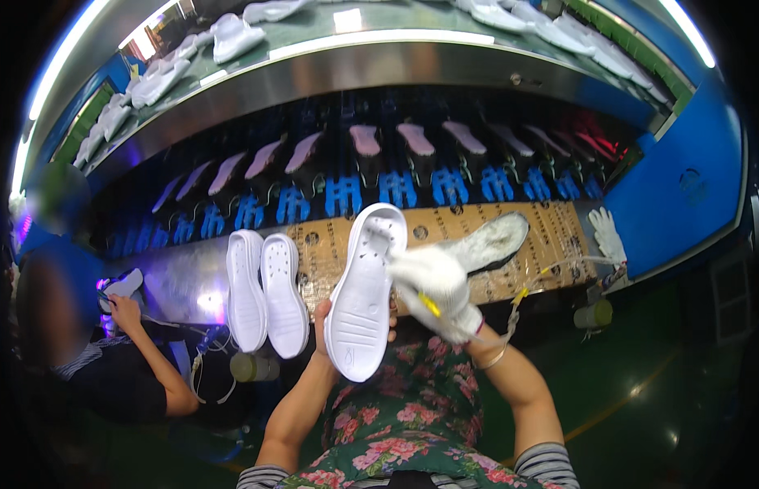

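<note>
My left hand (322, 318) is closed around a white shoe sole (361, 314) from below, its fingers showing at both edges. The sole is held upright, its hollow inner side facing me. My right hand (435, 285), in a white glove, is at the sole's upper right edge. Its fingers are smeared by motion, and a yellow piece shows against the glove. To the left, two more white soles (247, 293) (284, 297) lie side by side. Beyond my right hand lies a sole-shaped piece (495, 240) with a stained whitish face.
Taped cardboard (559, 236) covers part of the bench. Behind it stand blue clamps (343, 196) and dark shoe forms with pinkish undersides (365, 140). A thin hose (522, 295) runs by my right wrist. A white glove (606, 232) lies far right. A co-worker's hand (125, 311) is at left.
</note>
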A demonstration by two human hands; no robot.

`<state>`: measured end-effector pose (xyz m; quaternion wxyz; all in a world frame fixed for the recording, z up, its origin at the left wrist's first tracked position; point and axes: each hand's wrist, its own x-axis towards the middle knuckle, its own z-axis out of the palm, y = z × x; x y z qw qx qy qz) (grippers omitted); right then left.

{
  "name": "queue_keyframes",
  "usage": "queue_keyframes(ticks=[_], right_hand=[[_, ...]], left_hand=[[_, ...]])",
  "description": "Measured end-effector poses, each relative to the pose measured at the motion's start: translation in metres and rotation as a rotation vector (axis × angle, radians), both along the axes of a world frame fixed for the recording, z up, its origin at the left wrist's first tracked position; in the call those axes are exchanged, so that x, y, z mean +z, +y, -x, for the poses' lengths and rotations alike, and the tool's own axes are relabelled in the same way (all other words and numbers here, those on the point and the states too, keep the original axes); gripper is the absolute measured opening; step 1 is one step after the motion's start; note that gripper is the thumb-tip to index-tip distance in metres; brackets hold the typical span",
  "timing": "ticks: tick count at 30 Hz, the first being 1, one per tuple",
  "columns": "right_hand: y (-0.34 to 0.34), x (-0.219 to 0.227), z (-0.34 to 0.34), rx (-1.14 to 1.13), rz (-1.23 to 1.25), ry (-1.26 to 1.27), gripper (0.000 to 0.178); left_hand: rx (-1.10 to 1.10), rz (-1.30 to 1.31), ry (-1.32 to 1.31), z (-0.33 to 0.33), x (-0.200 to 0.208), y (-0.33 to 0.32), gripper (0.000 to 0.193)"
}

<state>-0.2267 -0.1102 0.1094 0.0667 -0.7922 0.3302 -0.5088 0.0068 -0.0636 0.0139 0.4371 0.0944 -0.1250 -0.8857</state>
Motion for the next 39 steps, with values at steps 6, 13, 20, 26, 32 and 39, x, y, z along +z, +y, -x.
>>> queue_keyframes(ticks=[6, 13, 20, 26, 32, 39], right_hand=[[0.063, 0.018, 0.047, 0.468, -0.559, -0.658, 0.013], [0.086, -0.031, 0.075, 0.168, -0.826, -1.303, 0.016], [0.077, -0.063, 0.051, 0.076, -0.966, -1.266, 0.02], [0.083, -0.078, 0.054, 0.06, -1.031, -1.263, 0.02], [0.08, -0.086, 0.038, 0.096, -1.078, -1.282, 0.024], [0.082, -0.086, 0.044, 0.036, -1.022, -1.34, 0.019]], left_hand=[[-0.062, 0.419, 0.048, 0.006, 0.08, -0.031, 0.128], [-0.238, 0.765, 0.502, 0.102, 0.228, -0.163, 0.118], [0.115, 0.329, -0.193, 0.199, 0.283, -0.212, 0.096], [1.374, 1.229, -1.568, 0.191, 0.288, -0.314, 0.117], [0.825, 1.345, -1.86, 0.185, 0.317, -0.405, 0.129], [1.205, 1.258, -1.85, 0.139, 0.316, -0.362, 0.132]])
